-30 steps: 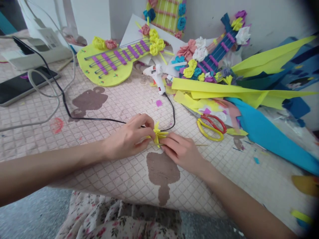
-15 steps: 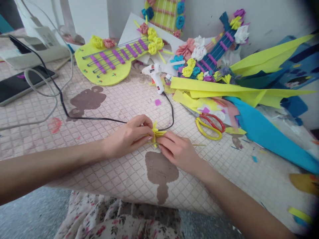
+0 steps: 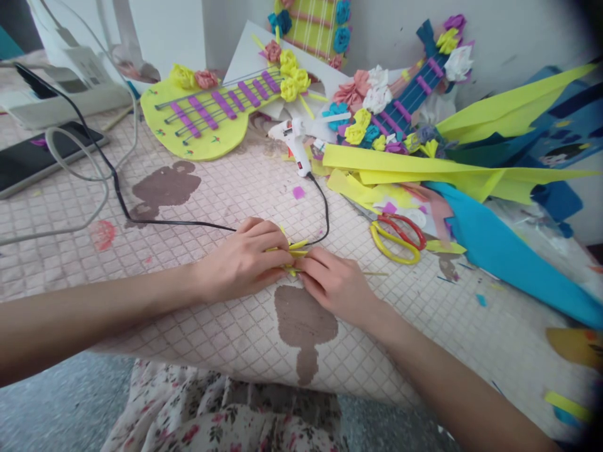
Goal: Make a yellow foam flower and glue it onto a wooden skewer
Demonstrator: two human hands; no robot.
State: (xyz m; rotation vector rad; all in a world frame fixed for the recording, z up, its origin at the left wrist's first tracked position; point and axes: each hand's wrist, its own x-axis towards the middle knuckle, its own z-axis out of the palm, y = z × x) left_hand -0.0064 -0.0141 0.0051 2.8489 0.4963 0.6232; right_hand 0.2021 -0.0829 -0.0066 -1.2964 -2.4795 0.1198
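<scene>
My left hand (image 3: 245, 260) and my right hand (image 3: 336, 285) meet over a small yellow foam flower piece (image 3: 296, 250) at the middle of the padded pink table cover (image 3: 211, 188). Both hands pinch it with curled fingers, so most of the piece is hidden and only thin yellow strips stick out. A thin stick (image 3: 374, 274) pokes out to the right from under my right hand. The black cord (image 3: 179, 224) of the white glue gun (image 3: 296, 143) loops just behind my fingers.
Red and yellow scissors (image 3: 398, 237) lie right of my hands. Yellow foam sheets (image 3: 424, 169) and a blue foam sheet (image 3: 509, 257) pile up at the right. Foam guitars with paper flowers, yellow (image 3: 207, 116) and blue (image 3: 414, 81), stand at the back. A tablet (image 3: 32, 157) lies far left.
The yellow piece stood up between my fingers before; now it is pressed flatter and more covered by my left hand. My hands stay in the same spot.
</scene>
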